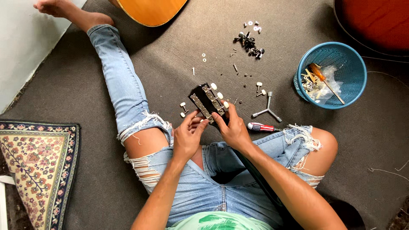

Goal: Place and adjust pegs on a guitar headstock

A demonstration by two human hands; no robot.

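Observation:
A black guitar headstock (203, 99) with metal tuner strips and cream knobs lies face up between my legs, its neck running back under my right arm. My right hand (232, 129) grips the headstock's lower right edge, thumb pressed on a tuner strip. At the lower left edge, my left hand (187, 136) pinches a small tuner part with its fingertips. Two loose cream-knobbed tuner pegs (183, 109) lie just left of the headstock.
A red-handled screwdriver (260, 127) and a grey three-armed wrench (267, 110) lie right of my hands. A blue basket (355, 81) holds tools and bags. Black and silver hardware (249, 44) is scattered on the brown carpet. A guitar body (149, 10) lies at the top, a patterned rug (38, 157) at left.

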